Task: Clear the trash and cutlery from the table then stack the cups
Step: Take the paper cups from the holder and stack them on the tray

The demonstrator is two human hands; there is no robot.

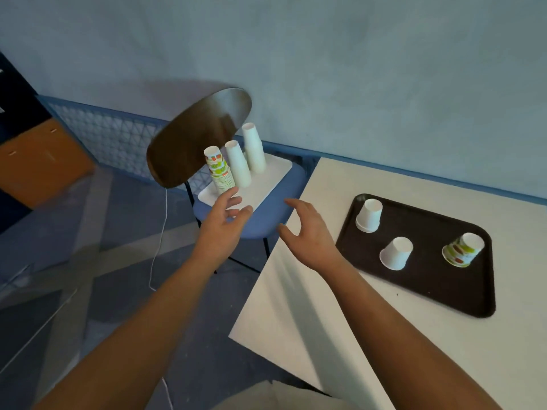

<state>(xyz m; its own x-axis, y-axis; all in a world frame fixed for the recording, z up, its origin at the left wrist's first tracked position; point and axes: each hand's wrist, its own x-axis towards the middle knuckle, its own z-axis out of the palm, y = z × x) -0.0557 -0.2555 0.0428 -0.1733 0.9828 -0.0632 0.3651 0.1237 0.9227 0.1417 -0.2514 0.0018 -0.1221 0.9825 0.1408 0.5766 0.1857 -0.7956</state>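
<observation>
Just beyond the spread, empty left hand [221,227] stands the printed cup stack [220,173]; right hand [310,235] likewise

This looks like a canteen or cafeteria-style eating area. A plain white counter [296,306] carries a dark brown serving tray [444,291] with disposable paper cups [369,216] on it. Just beside it, a blue-seated chair [266,216] with a curved wooden back holds a white tray [268,184] bearing tall stacks of cups [238,164]. A pale blue wall [325,69], a patterned blue-grey floor [103,232] and an orange cabinet [38,161] surround them
</observation>
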